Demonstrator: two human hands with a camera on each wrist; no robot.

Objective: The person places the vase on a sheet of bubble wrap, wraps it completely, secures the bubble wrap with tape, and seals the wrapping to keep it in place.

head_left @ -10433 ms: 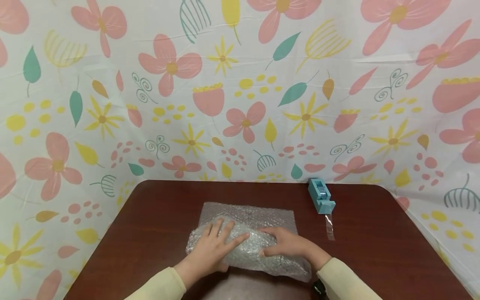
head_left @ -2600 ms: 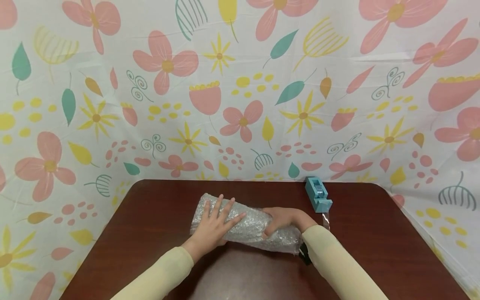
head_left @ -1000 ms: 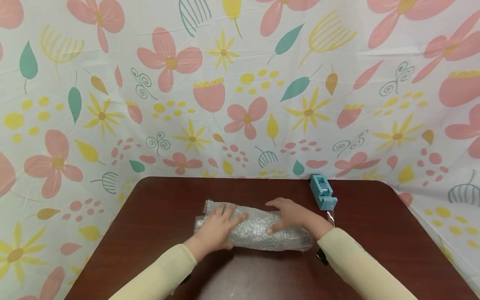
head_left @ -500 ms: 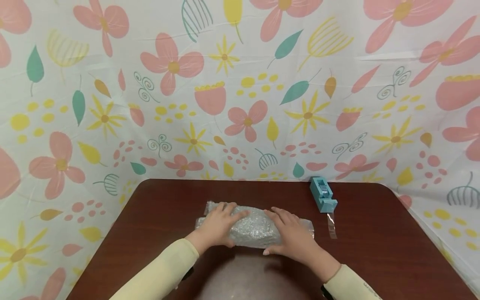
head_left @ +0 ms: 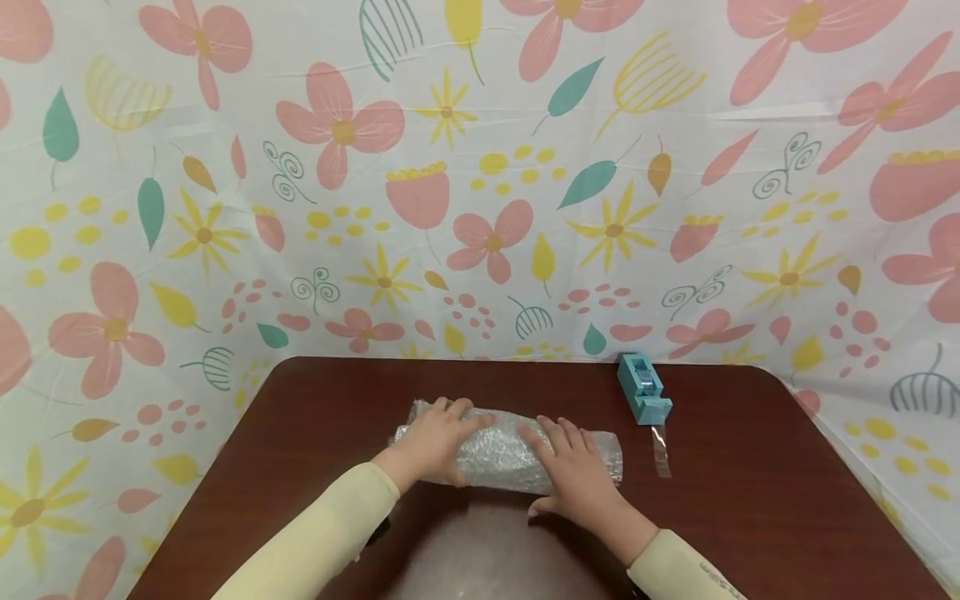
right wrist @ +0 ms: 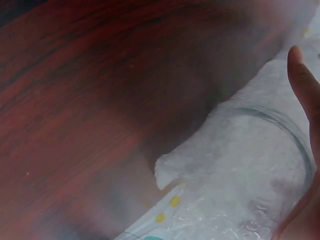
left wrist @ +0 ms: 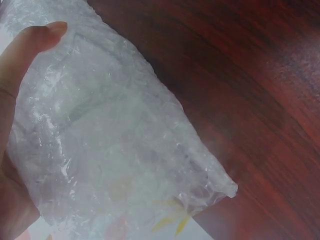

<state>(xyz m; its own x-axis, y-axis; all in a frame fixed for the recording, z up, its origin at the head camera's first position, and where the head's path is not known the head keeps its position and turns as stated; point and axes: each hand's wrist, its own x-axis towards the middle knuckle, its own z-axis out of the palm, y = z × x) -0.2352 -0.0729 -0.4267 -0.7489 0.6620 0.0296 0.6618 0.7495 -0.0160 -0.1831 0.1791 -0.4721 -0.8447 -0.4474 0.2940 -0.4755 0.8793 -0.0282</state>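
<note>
A bundle rolled in clear bubble wrap (head_left: pixel 498 457) lies crosswise on the dark wooden table. My left hand (head_left: pixel 435 442) grips its left part, fingers over the top and thumb on the near side. In the left wrist view that thumb (left wrist: pixel 37 42) presses the crinkled wrap. Toward the bundle's right end, my right hand (head_left: pixel 577 479) rests with spread fingers on top, thumb pointing out along the near side. The right wrist view shows a curved grey line (right wrist: pixel 272 117) on or through the wrap. What the bundle contains cannot be made out.
A blue tape dispenser (head_left: pixel 643 390) stands at the table's back right, with a strip of clear tape (head_left: pixel 660 450) hanging toward me. Behind the table (head_left: pixel 315 467) hangs a flower-patterned cloth (head_left: pixel 480 167).
The flat bubble-wrap sheet seen earliest is now rolled round the bundle. My right hand has lifted off, come nearer and settled again with its fingers spread. The left hand keeps its grip.
</note>
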